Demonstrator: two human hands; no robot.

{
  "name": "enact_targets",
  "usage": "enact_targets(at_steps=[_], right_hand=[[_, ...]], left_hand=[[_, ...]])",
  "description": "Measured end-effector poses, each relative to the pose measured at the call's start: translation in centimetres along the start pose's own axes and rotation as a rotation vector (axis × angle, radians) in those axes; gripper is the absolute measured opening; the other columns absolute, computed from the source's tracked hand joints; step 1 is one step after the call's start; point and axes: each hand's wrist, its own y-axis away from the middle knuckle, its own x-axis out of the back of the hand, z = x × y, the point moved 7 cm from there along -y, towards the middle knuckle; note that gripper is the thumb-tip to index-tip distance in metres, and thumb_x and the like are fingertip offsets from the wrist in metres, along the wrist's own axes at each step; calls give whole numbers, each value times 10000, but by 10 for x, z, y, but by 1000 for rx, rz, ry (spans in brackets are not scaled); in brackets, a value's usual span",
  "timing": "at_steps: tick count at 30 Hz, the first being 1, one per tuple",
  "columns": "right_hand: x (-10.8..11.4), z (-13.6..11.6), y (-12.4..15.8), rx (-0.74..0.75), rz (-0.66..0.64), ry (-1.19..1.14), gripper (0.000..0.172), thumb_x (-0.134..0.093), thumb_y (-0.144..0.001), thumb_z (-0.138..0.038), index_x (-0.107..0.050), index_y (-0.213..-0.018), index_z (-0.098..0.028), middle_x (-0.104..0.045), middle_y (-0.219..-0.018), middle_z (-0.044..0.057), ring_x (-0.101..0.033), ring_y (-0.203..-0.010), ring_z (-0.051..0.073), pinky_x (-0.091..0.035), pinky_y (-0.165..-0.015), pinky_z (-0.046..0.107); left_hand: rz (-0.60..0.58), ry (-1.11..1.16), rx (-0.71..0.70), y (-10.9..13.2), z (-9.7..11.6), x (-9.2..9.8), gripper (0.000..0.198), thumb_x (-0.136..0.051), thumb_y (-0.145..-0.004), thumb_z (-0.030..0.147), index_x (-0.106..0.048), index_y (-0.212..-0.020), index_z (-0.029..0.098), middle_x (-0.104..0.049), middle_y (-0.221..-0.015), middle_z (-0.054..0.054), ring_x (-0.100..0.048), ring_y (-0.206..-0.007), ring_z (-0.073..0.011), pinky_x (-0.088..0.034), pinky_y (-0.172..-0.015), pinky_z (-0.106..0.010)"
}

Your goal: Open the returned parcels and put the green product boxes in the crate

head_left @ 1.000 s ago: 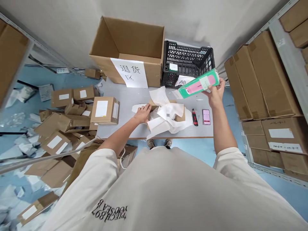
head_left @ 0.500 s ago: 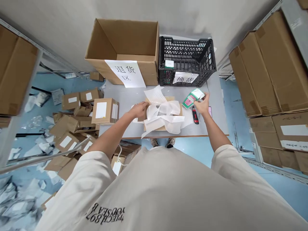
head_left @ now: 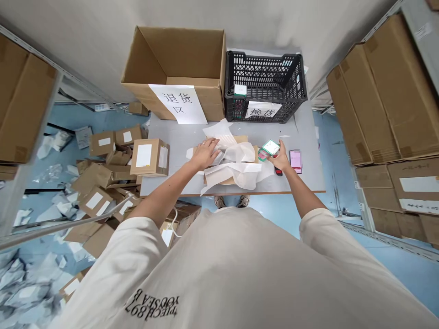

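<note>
At left on the grey table [head_left: 181, 132], a closed carton [head_left: 149, 157] bearing white labels stands sealed as far as is visible and untouched. To its right, the left hand [head_left: 205, 154] lies on white packing paper [head_left: 240, 171], its fingers slightly spread; whether they pinch the sheet cannot be told. The paper spreads in loose folds over the open carton [head_left: 242, 138], hiding most of the interior. As judged from this arrangement, the opening of that carton looks done, and the green-and-pink box [head_left: 270, 147] is already outside it; remaining are the paper, not gathered up, and the box, not yet released. The box is just right of the paper, in front of the black crate [head_left: 288, 114]. Its white end face, edged in green and marked with crossing fold lines, is turned upward; a pink panel shows at its left side. The right hand [head_left: 281, 160] is closed around its right side, above the partly hidden red-and-black knife [head_left: 278, 172]. A phone [head_left: 295, 161], screen lit pink, lies farthest right on the table.
</note>
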Motion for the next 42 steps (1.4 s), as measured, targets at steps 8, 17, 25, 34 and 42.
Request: enact_targets(at_steps=[8,17,25,34,42], right_hand=[[15,-97,21,210,19,238,846,-738,-970,-656,-545,-1706,-285,-566,-1677,207,-449,-1620,489,-320,-1368,753],[-98,-157,12,245,-568,764,932,-760,-898,-219,-466,-1770,-71,-708,-1555,321,-513,-1523,545,-268,-1307,709],[-148,-156,-9,146,-660,639,376,-690,-991,-201,-814,-1346,-181,-842,-1333,231,-704,-1352,442,-480,-1209,565],[-101,-166,-58,99,-379,200,885,-722,-834,-246,-568,-1691,-89,-610,-1708,250,-593,-1569,400,-467,-1342,558],[-143,-189,-41,253,-512,348,702,-562,-959,-165,-675,-1650,-203,-733,-1629,147,-598,-1561,419,-419,-1334,677]], left_hand=[[-140,17,-132,2,5,-10,863,-712,-981,756,-596,-1659,236,-619,-1646,-173,-639,-1464,-418,-504,-1255,-536],[-444,-184,-213,0,22,-67,556,-826,-941,502,-775,-1463,316,-760,-1454,-131,-716,-1360,-397,-552,-1162,-495],[-89,-48,3,-15,6,-50,428,-577,-1073,321,-817,-1404,192,-735,-1430,-223,-713,-1321,-422,-555,-1152,-569],[-224,48,47,-27,7,-80,516,-566,-1000,232,-706,-1489,144,-817,-1392,-193,-765,-1247,-341,-606,-1042,-439],[187,24,40,5,2,-17,473,-435,-1120,301,-700,-1485,157,-726,-1433,-225,-647,-1395,-414,-471,-1234,-587]])
